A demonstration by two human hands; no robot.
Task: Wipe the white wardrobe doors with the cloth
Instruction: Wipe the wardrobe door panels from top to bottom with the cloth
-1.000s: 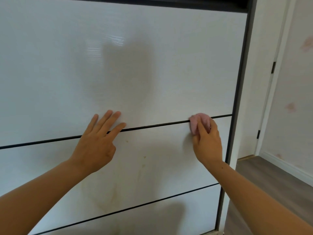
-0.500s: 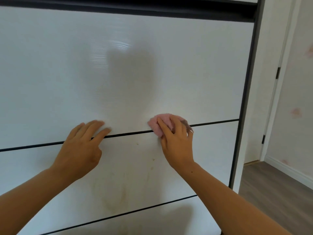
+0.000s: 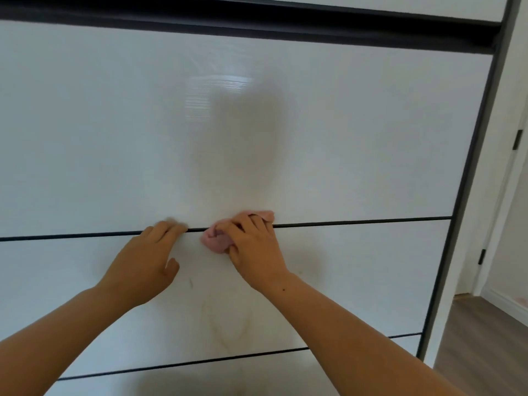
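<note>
The right hand (image 3: 254, 247) presses a bunched pink cloth (image 3: 217, 240) against the white wardrobe door (image 3: 343, 138), fingers curled over the wad and clamping it right on the dark seam (image 3: 357, 222) between the upper panel and the middle panel (image 3: 357, 281). A second ago that cloth sat near the door's right edge by the dark frame (image 3: 468, 178); it has since travelled left along the seam to about mid-width, so this pass along the groove looks close to finished. The left hand (image 3: 143, 267) has slid leftward too — it lies open and flat on the middle panel, fingertips (image 3: 174, 228) at the seam, holding nothing, just beside the cloth. Faint yellowish stains (image 3: 225, 324) show lower on the middle panel — probably work still to do.
</note>
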